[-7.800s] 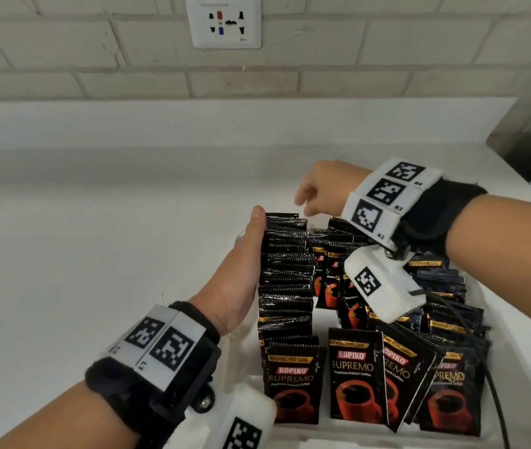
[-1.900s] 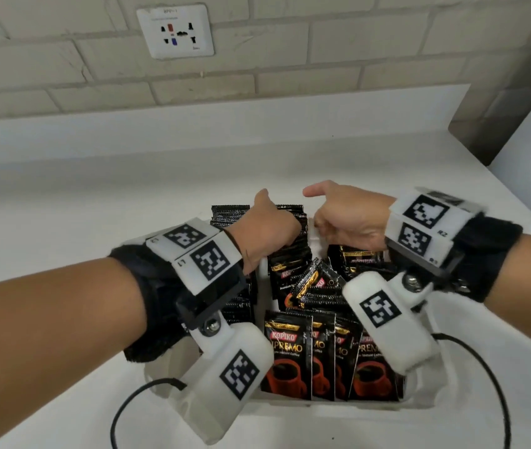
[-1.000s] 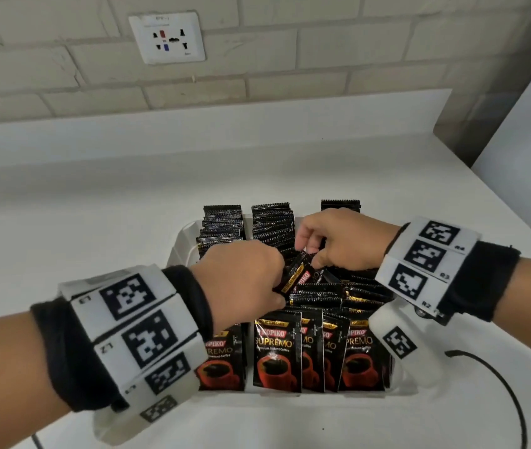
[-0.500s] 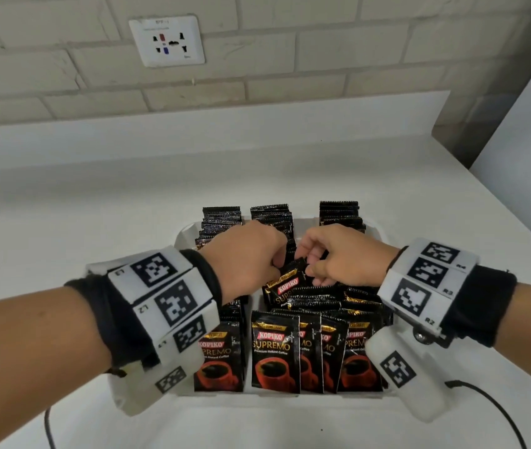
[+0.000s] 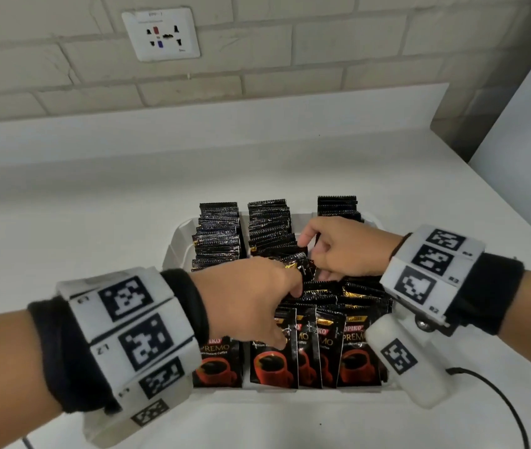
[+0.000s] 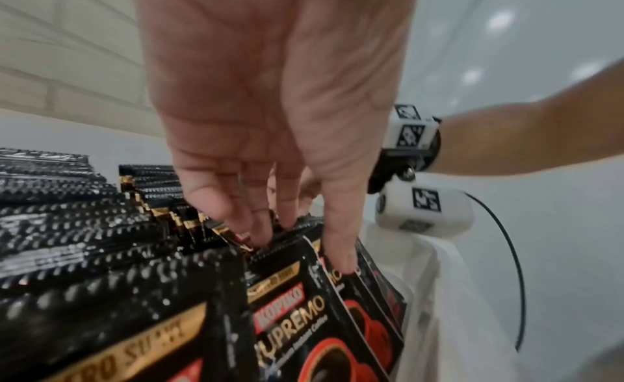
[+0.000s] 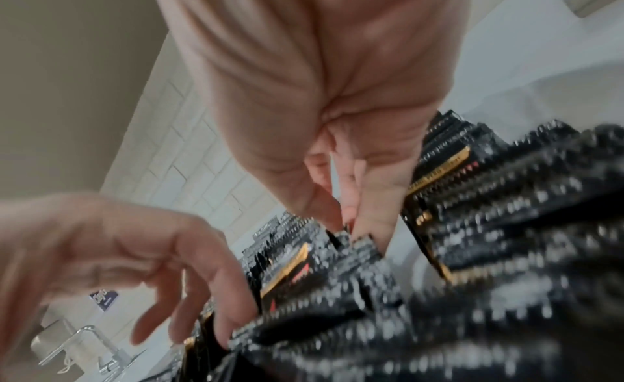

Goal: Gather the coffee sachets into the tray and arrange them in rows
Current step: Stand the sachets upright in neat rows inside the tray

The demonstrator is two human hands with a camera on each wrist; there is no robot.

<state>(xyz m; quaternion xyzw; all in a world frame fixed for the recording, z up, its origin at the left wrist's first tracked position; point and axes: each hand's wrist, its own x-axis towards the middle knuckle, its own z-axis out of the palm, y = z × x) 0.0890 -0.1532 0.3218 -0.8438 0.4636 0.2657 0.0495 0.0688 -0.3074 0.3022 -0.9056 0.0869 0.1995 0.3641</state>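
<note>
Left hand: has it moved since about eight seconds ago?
Yes. Against the tray, the left hand moved right: it lay flat along the leftmost sachet row's outer side; now its fingers reach into the middle rows.

Pale brick wall (image 5: 290, 43), socket plate (image 5: 161, 34), white counter (image 5: 95, 196), perhaps a sink (image 7: 64, 342)

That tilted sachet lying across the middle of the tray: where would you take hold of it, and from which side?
Probably pinch the tilted sachet by its raised crimped top edge, coming from above. It lies askew on the upright sachets, so that edge is free; its lower end looks wedged among them.
</note>
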